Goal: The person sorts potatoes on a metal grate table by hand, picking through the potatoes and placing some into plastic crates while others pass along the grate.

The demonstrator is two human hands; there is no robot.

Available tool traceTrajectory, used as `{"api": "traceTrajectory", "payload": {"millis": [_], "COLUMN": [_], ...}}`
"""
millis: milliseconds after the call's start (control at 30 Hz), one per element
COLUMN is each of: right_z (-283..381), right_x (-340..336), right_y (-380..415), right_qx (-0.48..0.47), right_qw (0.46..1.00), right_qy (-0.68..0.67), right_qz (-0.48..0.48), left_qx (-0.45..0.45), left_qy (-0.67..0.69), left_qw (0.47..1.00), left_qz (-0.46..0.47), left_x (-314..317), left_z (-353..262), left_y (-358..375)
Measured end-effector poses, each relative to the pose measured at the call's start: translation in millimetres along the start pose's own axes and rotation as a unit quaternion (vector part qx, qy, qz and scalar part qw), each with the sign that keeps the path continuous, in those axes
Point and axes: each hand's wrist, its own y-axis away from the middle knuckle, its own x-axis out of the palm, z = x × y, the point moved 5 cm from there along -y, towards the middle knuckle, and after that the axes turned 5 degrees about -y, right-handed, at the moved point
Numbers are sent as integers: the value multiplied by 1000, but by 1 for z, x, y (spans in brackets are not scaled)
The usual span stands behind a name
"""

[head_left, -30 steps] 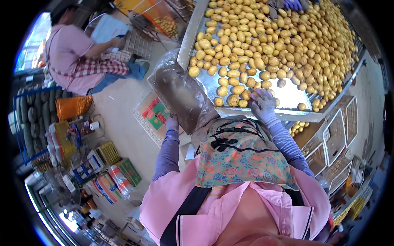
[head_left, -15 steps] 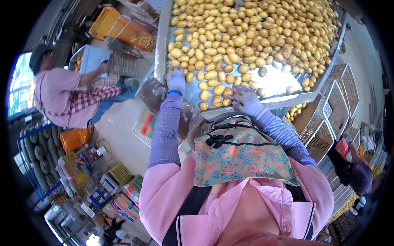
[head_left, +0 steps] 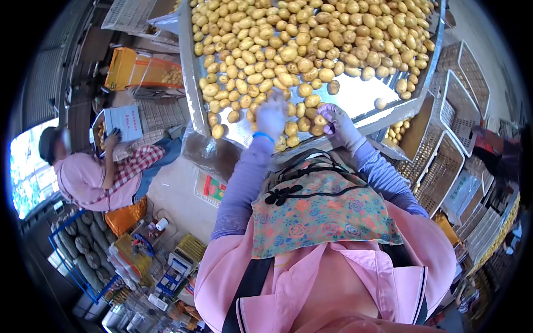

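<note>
A metal sorting table (head_left: 355,94) spreads out before me, covered with yellow potatoes (head_left: 288,54), many wet-looking. My left hand (head_left: 271,115), in a pale glove with a blue band at the wrist, is over the potatoes near the table's front edge; motion smears its fingers. Farther right, my right hand (head_left: 341,125) wears a similar glove with purple fingertips. Its fingers are apart and bent at the edge of a small group of potatoes, the fingertips right beside one potato (head_left: 320,120).
Plastic crates (head_left: 461,105) stand right of the table, and potatoes (head_left: 398,130) lie below its right edge. At left, a person (head_left: 89,166) in a pink shirt and checked apron works by a box (head_left: 125,123). A clear plastic bag (head_left: 208,152) hangs at the front left corner.
My left hand has moved right from the table's left edge into the potatoes. My right hand stays near the front edge, its fingers now more bent. The view has shifted.
</note>
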Motion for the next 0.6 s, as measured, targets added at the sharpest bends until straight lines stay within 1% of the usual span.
{"api": "traceTrajectory", "payload": {"millis": [67, 100, 133, 167, 200, 233, 267, 300, 333, 367, 400, 433, 467, 500, 533, 567, 600], "right_z": [21, 29, 40, 55, 71, 77, 79, 81, 70, 61, 59, 61, 63, 70, 67, 70, 72], "right_x": [-5, -13, -16, -17, -6, 2, 18, 34, 42, 39, 40, 41, 41, 44, 30, 21, 17], "right_y": [5, 2, 0, 2, 7, -1, -13, -23, -36, -56, -63, -74, -76, -62, -64, -45, -20], "right_qx": [-40, -56, -103, -203, -285, -288, -304, -321, -305, -281, -294, -256, -192, -166, -199, -239, -283], "right_qw": [996, 992, 978, 868, 674, 671, 663, 656, 597, 571, 570, 569, 579, 584, 616, 708, 780], "right_qy": [69, 108, 182, 445, 666, 668, 673, 675, 733, 762, 760, 776, 785, 790, 757, 656, 543], "right_qz": [45, 20, -7, -82, -147, -147, -122, -101, -113, -118, -101, -89, -110, -92, -86, -110, -128], "left_qx": [17, 24, 24, 55, 85, 58, 58, 27, 0, -6, -32, -55, -67, -76, -134, -102, -64], "left_qy": [-33, -53, -51, -23, 5, 10, 8, 79, 148, 216, 293, 371, 364, 360, 521, 597, 530], "left_qw": [999, 998, 998, 998, 996, 998, 998, 997, 989, 971, 950, 922, 917, 914, 832, 782, 829], "left_qz": [-15, -15, -17, 0, 15, 16, 12, 2, -6, -101, -102, -99, -149, -173, -134, -147, -169], "left_x": [32, 41, 45, 50, 55, 57, 58, 50, 44, 49, 43, 38, 34, 33, 39, 12, 23], "left_z": [20, 24, 29, 31, 30, 29, 29, 31, 31, 37, 43, 47, 50, 49, 43, 19, 12], "left_y": [-24, -36, -45, -51, -55, -60, -59, -54, -48, -38, -32, -28, -20, -21, -18, -7, -11]}}
